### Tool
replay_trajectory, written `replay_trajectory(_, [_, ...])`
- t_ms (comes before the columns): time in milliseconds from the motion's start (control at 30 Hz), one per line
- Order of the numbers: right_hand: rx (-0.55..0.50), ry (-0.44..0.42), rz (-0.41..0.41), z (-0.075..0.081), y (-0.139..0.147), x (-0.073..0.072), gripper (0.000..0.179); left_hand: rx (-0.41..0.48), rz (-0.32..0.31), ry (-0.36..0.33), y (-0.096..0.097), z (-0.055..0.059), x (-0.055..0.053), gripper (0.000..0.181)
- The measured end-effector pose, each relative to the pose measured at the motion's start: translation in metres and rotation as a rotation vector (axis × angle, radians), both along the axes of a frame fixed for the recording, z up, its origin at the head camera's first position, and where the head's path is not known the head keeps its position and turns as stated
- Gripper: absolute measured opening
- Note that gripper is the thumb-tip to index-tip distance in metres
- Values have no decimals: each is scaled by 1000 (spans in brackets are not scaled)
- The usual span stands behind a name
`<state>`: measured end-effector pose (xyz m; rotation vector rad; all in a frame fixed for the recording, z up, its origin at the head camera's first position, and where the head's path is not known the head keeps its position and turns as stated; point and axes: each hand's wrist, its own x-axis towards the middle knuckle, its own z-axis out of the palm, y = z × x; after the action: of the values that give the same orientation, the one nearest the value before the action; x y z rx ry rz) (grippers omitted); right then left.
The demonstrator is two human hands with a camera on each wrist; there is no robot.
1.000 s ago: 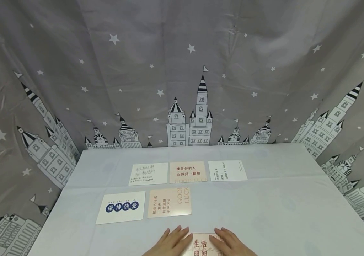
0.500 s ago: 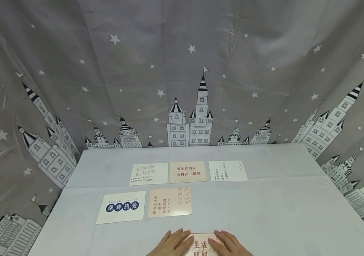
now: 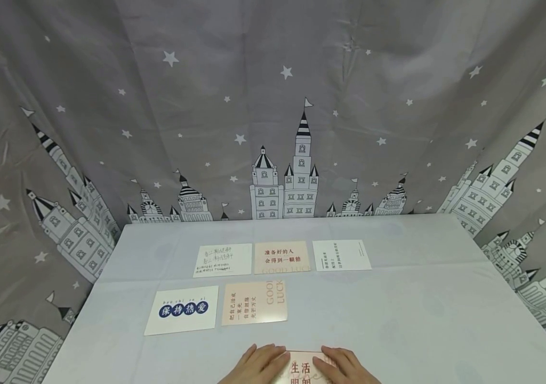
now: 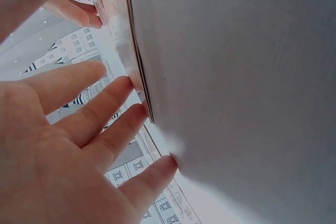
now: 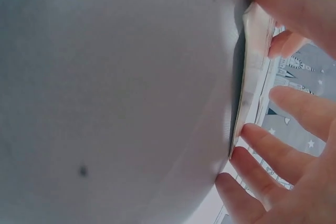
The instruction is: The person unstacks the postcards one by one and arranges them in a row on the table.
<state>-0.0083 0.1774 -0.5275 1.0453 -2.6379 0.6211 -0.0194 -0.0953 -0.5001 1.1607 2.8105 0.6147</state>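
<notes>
At the front edge of the head view lies a pale pink card [image 3: 305, 368] with red Chinese characters, its lower part cut off by the frame. My left hand [image 3: 259, 366] is at its left side and my right hand [image 3: 347, 368] at its right. Both hands have fairly straight, spread fingers touching the card. In the left wrist view the card [image 4: 116, 19] shows a layered edge, with fingertips against its far end. From the right wrist, the card [image 5: 255, 61] appears slightly raised or bowed off the cloth; fingers touch its far end, and the thumb is by the near end.
Ahead on the white tablecloth [image 3: 398, 320] lie several cards: a handwritten one [image 3: 222, 260], a pink one [image 3: 282, 258] and a white one [image 3: 342, 256] behind; a blue-circled one [image 3: 182, 310] and a peach one [image 3: 255, 304] nearer. A grey castle-print curtain [image 3: 273, 106] hangs behind.
Both hands have shifted slightly inward and towards the person on the pink card. The other cards have stayed in place.
</notes>
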Motion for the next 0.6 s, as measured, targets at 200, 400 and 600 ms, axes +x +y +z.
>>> replay_trajectory(200, [-49,-26,-6,2,0,1,64,8,3,29,1,-2,1,75])
replay_trajectory(400, [-85,-44,-12,3,0,1,63,8,7,17,1,-3,1,77])
replay_trajectory(600, [-126,-19,2,4,1,-1,63,33,20,-18,1,-1,2,77])
